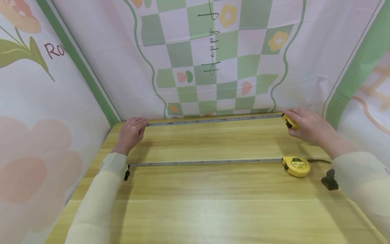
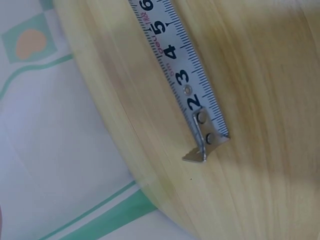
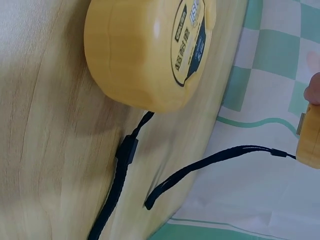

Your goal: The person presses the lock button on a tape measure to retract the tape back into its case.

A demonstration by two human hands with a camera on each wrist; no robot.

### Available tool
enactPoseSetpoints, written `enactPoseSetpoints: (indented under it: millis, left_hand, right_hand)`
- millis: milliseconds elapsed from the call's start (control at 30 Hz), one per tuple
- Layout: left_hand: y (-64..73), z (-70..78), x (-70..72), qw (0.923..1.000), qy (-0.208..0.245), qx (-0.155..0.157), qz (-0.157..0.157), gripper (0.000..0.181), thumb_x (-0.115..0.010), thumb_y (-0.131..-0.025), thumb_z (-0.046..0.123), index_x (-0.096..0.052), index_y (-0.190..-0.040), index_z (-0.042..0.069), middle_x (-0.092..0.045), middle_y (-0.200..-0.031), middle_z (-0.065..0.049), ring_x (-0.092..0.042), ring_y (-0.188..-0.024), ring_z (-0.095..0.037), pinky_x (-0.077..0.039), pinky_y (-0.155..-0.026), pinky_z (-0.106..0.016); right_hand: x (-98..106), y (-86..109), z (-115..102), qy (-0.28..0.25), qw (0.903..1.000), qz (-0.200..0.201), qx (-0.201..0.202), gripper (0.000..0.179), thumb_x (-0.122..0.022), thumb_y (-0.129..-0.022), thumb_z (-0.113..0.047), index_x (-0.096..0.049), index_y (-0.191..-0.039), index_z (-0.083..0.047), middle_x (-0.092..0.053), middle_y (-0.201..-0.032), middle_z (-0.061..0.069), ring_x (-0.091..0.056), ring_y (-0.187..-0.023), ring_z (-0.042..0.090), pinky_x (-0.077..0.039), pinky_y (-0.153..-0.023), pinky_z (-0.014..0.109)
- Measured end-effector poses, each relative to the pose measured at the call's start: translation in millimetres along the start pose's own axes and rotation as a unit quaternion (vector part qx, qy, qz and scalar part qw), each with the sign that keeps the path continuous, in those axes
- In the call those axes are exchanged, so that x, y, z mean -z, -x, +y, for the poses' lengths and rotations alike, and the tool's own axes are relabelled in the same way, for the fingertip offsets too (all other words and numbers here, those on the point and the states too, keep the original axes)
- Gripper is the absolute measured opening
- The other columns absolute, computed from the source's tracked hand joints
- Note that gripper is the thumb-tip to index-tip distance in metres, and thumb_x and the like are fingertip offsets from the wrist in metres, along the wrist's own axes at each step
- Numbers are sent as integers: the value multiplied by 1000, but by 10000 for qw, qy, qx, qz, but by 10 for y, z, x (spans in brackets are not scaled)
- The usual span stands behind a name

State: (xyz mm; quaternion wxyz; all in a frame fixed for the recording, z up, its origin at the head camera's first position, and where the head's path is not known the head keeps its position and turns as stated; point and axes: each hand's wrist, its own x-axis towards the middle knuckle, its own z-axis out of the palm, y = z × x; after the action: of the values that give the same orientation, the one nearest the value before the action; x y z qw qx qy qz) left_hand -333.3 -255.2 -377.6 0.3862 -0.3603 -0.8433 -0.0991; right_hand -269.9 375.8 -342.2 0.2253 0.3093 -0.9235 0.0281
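Observation:
My left hand [image 1: 131, 133] pinches the free end of an extended tape measure blade [image 1: 213, 120] at the table's far left. At the far right my right hand [image 1: 310, 127] grips that tape's yellow case [image 1: 290, 122]. The blade runs straight between the hands along the back edge. In the right wrist view the held case [image 3: 310, 137] shows at the right edge, its black strap hanging. Nearer lies a second yellow tape measure [image 1: 296, 166], its blade [image 1: 201, 163] pulled out leftward, roughly parallel to the first. Its metal hook [image 2: 205, 132] shows close up in the left wrist view.
Both tapes are over a light wood table [image 1: 207, 210]. Behind it hangs a printed cloth [image 1: 226, 51] with green checks, and another flowered cloth [image 1: 33, 142] hangs at left. A black strap [image 3: 115, 185] trails from the nearer tape case.

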Motion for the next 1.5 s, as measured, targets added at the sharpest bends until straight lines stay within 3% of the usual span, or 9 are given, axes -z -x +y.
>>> enactPoseSetpoints:
  millis: [367,700,833,1133,1500]
  left_hand:
    - [-22,7,-4,9996,109,-234,146,16,-66,-83,-9,-72,-98,-8,-70,-99,-22,-67,-92,-37,-52,-90,-49]
    - [-16,30,13,9998,74,-145,72,17,-67,-83,-9,-72,-99,-7,-70,-100,-22,-66,-93,-37,-51,-91,-49]
    - [-29,51,22,9999,49,-132,55,16,-66,-83,-8,-72,-99,-7,-70,-100,-21,-67,-94,-37,-51,-92,-48]
    - [-28,51,8,9997,94,-212,89,15,-66,-84,-9,-71,-98,-8,-70,-99,-22,-67,-93,-37,-51,-92,-48]
    - [-20,44,10,9996,54,-255,122,16,-66,-83,-10,-71,-97,-9,-70,-99,-23,-67,-92,-38,-52,-89,-51]
  right_hand:
    - [8,-43,-43,45,10000,-4,66,76,-85,-64,-6,-51,-131,7,-54,-123,31,-53,-105,51,-46,-87,65]
    - [6,-53,-91,27,9999,-68,76,75,-84,-64,-7,-52,-130,8,-53,-126,31,-52,-108,51,-44,-91,65]
    - [-5,-64,-94,81,9998,0,190,75,-84,-64,-9,-53,-130,7,-53,-127,30,-53,-107,51,-45,-89,65]
    - [-48,-101,-67,191,9947,537,860,69,-72,-67,-21,-55,-127,8,-57,-122,29,-59,-96,48,-52,-75,61]
    - [-82,-115,-78,256,9953,500,787,74,-80,-60,-15,-56,-126,7,-58,-120,29,-58,-100,49,-51,-79,61]
